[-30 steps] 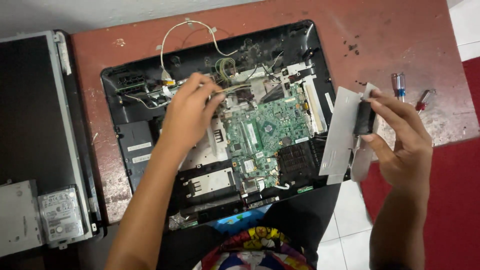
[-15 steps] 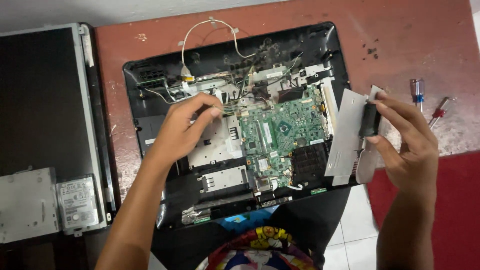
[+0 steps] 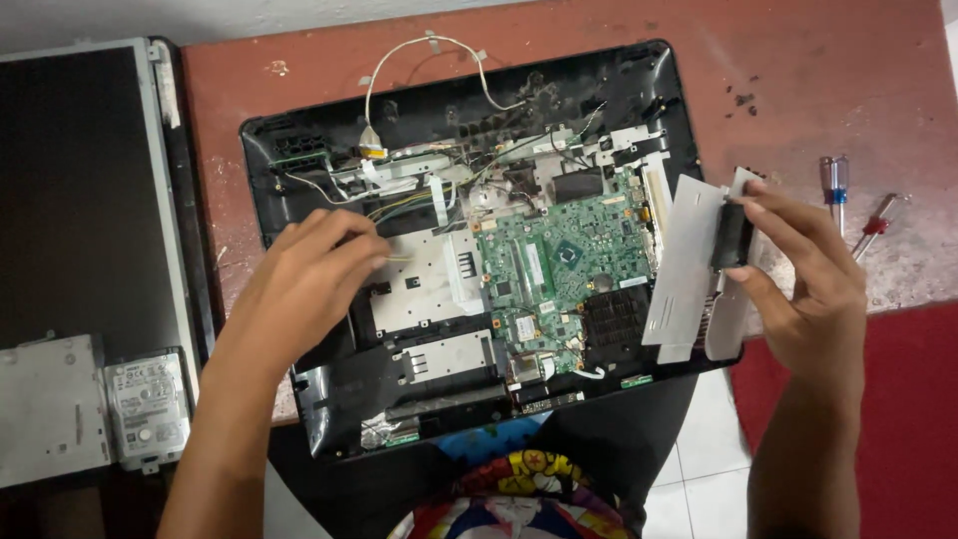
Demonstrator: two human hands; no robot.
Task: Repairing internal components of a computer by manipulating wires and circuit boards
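- Reddish-brown worn tabletop [image 3: 798,90] carries the whole work; at 9 o'clock I see a flat black display panel with metal frame [image 3: 80,190], and at 7 o'clock a silver hard drive [image 3: 148,407] beside a grey metal drive box [image 3: 50,411].
- At the centre lies the opened black plastic laptop base [image 3: 299,160], with its green circuit board [image 3: 569,260] exposed and loose white and yellow wires toward 11 o'clock.
- My left hand [image 3: 299,289] rests on the base at 9 o'clock of the board, fingers curled and nearly closed around a thin yellow wire; whether they really pinch it, I cannot tell.
- My right hand [image 3: 798,269], at 3 o'clock, grips a bent silver metal bracket with a black block [image 3: 699,265] between thumb and fingers, lifted just beside the base edge.
- Two small screwdrivers [image 3: 848,205] lie at 2 o'clock.
- I judge the step is stripping parts; next the bracket needs a place to go, and the wire needs a gentle pull.
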